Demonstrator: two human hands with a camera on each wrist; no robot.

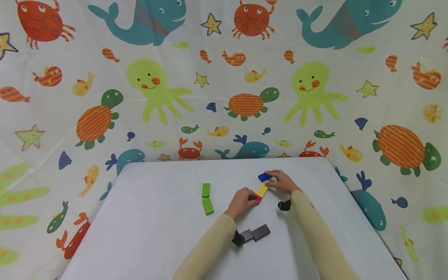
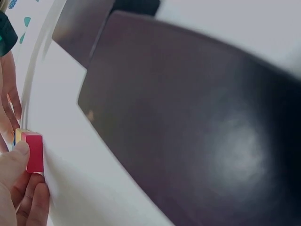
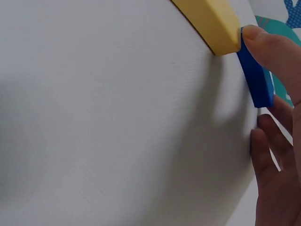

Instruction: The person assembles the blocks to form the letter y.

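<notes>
1. Two gray blocks, one lighter (image 1: 247,235) and one darker (image 1: 261,232), lie end to end on the near side of the yellow block (image 1: 261,191), well apart from it and untouched.
2. The left hand (image 1: 242,202) pinches the red block (image 2: 35,153) between thumb and fingers; this block abuts the near end of the yellow block.
3. The yellow block itself lies flat and slanted on the white counter (image 1: 147,225), between the two hands.
4. The right hand (image 1: 282,182) grips the blue block (image 3: 256,77), thumb on one end, just beyond the far end of the yellow block and angled to it. Whether the two touch cannot be told with certainty.
5. Two green blocks, a nearer (image 1: 208,206) and a farther (image 1: 206,190), lie to the left of the yellow block, end to end in a slight bend.
6. Progress, as judged: the gray and green pairs seem laid out and the red-yellow join made; aligning the blue block with the yellow block and releasing both held blocks appear left.
</notes>
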